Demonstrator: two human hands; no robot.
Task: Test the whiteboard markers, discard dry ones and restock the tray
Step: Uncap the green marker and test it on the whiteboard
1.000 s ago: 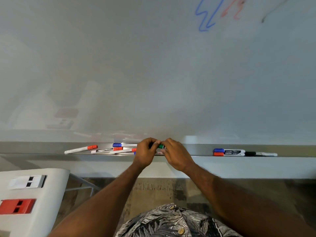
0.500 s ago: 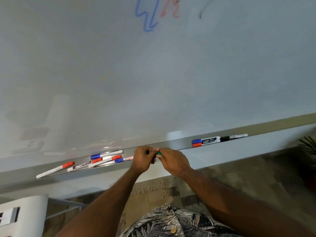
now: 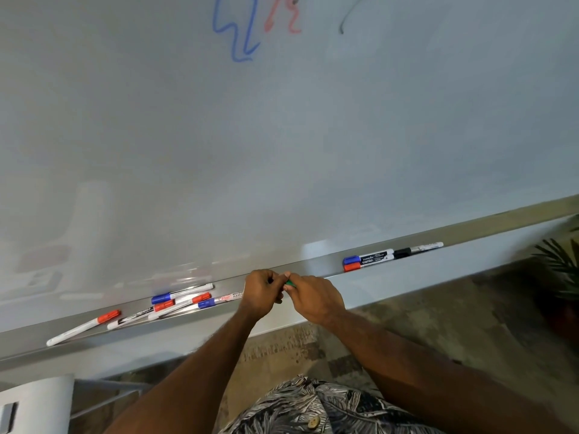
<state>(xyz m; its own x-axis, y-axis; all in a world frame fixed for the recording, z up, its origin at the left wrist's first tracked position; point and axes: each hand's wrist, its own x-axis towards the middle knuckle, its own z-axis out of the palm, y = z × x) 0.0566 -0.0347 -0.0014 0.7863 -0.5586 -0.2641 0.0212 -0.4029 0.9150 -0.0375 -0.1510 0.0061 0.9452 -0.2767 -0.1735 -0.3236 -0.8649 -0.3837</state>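
Both hands meet just in front of the whiteboard tray (image 3: 313, 267). My left hand (image 3: 261, 292) and my right hand (image 3: 313, 297) grip a green marker (image 3: 290, 284) between them; only a short green piece shows, the rest is hidden in the fingers. Left of the hands, several markers with red and blue caps (image 3: 178, 303) lie loose in the tray, one red-capped marker (image 3: 83, 327) farthest left. To the right lie a blue-capped marker (image 3: 368, 256), a red-capped one (image 3: 366, 264) and a black marker (image 3: 418, 249).
The whiteboard (image 3: 282, 136) carries blue (image 3: 238, 36), red (image 3: 282, 20) and faint black (image 3: 347, 17) test scribbles at the top. A white table corner (image 3: 34, 405) is at lower left. Plant leaves (image 3: 560, 261) reach in at the right.
The view has swung from level to tilted and shifted right. Both hands have stayed together on the green marker and lifted slightly off the tray.
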